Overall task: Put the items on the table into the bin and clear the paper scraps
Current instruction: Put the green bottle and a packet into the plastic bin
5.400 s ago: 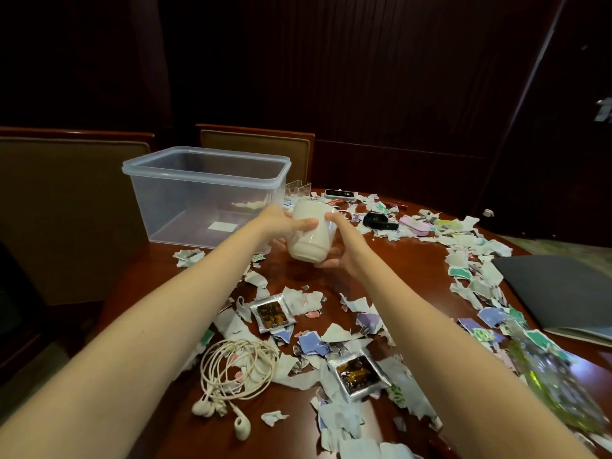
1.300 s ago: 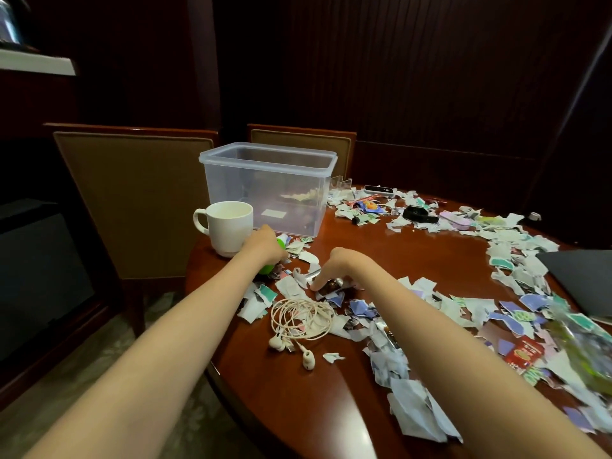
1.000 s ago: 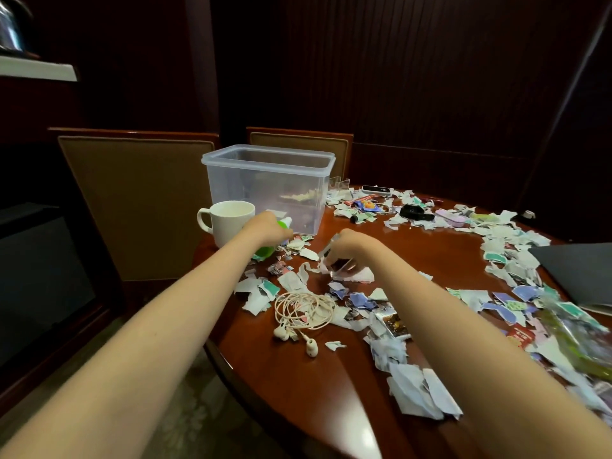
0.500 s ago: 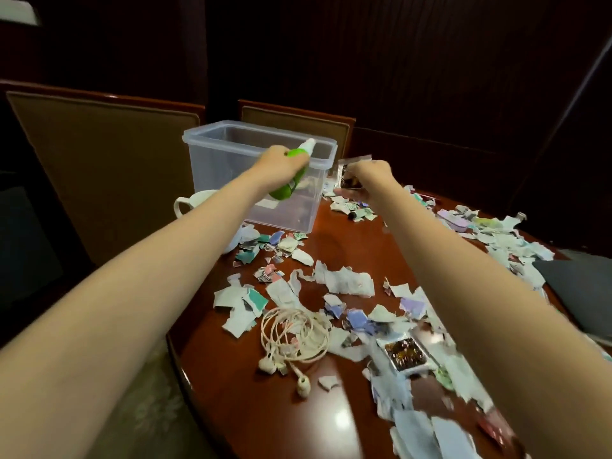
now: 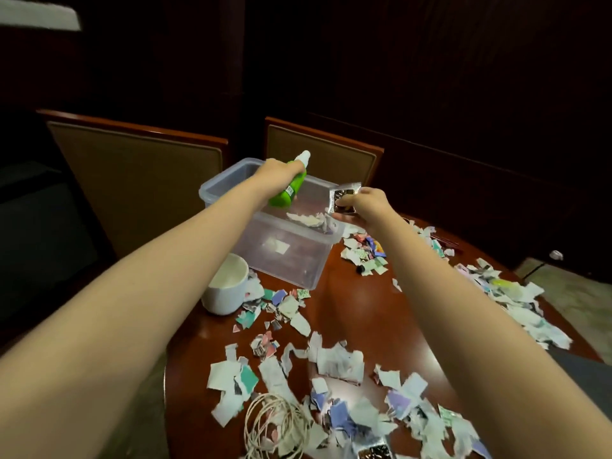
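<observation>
My left hand (image 5: 280, 175) grips a green bottle (image 5: 287, 190) with a white cap, held tilted over the open clear plastic bin (image 5: 291, 260). My right hand (image 5: 367, 205) pinches a small silver foil packet (image 5: 342, 200) above the bin's right rim. A few paper scraps (image 5: 308, 220) lie inside the bin. Torn paper scraps (image 5: 337, 362) cover the brown wooden table (image 5: 357, 306). A white mug (image 5: 228, 284) stands left of the bin. Coiled white earphones (image 5: 275, 429) lie at the near edge, and another foil packet (image 5: 372, 453) sits at the bottom.
Two padded chairs (image 5: 139, 180) stand behind the table. More scraps and small items (image 5: 367, 256) lie right of the bin, with a long band of scraps (image 5: 516, 303) along the right edge. A dark folder (image 5: 589, 376) is at the right.
Both hands rose from the table and moved out over the bin, the left carrying the green bottle, the right carrying the foil packet. The view tilted downward.
</observation>
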Tool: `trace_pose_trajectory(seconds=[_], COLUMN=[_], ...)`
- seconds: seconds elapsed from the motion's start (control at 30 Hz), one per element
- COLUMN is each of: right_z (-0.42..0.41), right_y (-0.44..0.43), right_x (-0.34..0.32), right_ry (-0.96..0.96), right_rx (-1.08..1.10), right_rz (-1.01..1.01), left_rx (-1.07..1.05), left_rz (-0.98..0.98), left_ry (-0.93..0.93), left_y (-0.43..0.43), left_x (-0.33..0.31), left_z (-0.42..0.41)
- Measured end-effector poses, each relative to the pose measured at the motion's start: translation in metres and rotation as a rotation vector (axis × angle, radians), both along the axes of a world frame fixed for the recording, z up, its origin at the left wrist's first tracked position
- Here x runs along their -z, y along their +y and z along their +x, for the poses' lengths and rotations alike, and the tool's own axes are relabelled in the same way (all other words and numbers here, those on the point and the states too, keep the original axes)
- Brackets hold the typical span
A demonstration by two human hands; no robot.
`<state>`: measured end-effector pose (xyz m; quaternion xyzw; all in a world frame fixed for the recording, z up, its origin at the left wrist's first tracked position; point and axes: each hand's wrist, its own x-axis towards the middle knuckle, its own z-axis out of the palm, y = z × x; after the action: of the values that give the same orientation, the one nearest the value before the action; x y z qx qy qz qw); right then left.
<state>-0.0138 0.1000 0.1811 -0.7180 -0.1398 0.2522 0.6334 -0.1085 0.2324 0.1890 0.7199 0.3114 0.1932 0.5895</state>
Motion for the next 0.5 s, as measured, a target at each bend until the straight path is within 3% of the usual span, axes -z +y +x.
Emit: trace_pose_trajectory(seconds=[0.2,0.5], right_z=[-0.003,0.003], right_y=[0.019,0.063], right_x=[-0.030,-0.031], right_ry=[-0.023,-0.002], right_rx=[-0.062,-0.078], right_rz=[-0.149,-0.188], left_rx=[-0.042,0.030], left_rz=[-0.074,0.019], left_ry=[0.005,0.134], left_y=[0.017,0.074], left_x=[-0.041,-0.042], left_z=[-0.009,-0.008])
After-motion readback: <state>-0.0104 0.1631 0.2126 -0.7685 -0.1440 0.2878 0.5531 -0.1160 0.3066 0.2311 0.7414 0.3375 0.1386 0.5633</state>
